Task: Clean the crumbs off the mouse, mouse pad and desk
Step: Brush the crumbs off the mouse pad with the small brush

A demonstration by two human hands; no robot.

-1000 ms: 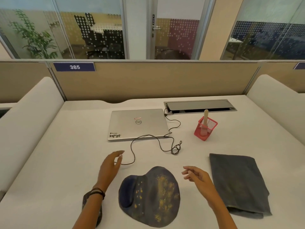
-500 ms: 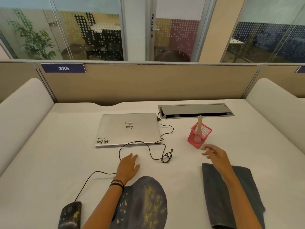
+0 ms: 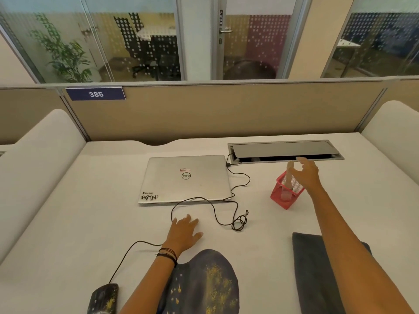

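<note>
A dark mouse pad (image 3: 208, 284) speckled with yellow crumbs lies at the desk's near edge, partly under my left forearm. A black mouse (image 3: 103, 299) with crumbs on it sits at the bottom left, its cable running toward the laptop. My left hand (image 3: 184, 231) rests flat on the white desk (image 3: 90, 223) just beyond the pad, fingers spread. My right hand (image 3: 305, 173) hovers with loosely spread fingers at the top of a wooden-handled brush (image 3: 289, 175) standing in a red mesh cup (image 3: 286, 193); it is not closed on the handle. A folded grey cloth (image 3: 310, 275) lies at the near right under my right arm.
A closed silver laptop (image 3: 184, 179) lies at the desk's middle, with a black cable (image 3: 238, 220) looped in front of it. A grey cable hatch (image 3: 284, 150) is set into the desk behind the cup. A beige partition and padded side dividers bound the desk.
My right hand has moved forward from the grey cloth up to the brush handle in the red cup. My left hand stays flat on the desk.
</note>
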